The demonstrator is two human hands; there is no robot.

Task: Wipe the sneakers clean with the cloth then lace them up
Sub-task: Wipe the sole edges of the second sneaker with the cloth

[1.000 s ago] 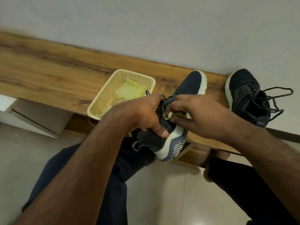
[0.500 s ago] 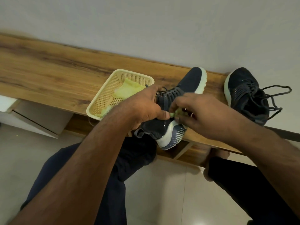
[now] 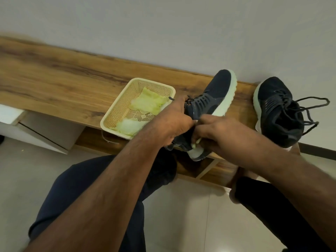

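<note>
A dark navy sneaker [image 3: 216, 99] with a white sole lies on the wooden bench [image 3: 54, 84], its heel over the front edge. My left hand [image 3: 174, 122] grips its collar near the heel. My right hand [image 3: 220, 135] pinches a small yellow-green cloth [image 3: 195, 143] against the heel side of the sneaker; most of the cloth is hidden under my fingers. A second navy sneaker [image 3: 278, 113] stands to the right with its laces loose and spread out.
A cream plastic basket [image 3: 120, 113] holding yellow-green cloths [image 3: 147, 104] sits on the bench just left of my hands. A white wall runs behind the bench. My knees in dark trousers are below, over a pale tiled floor.
My right hand slid with the cloth from the lace area down toward the heel. The held sneaker tilted flatter, showing more of its white sole side.
</note>
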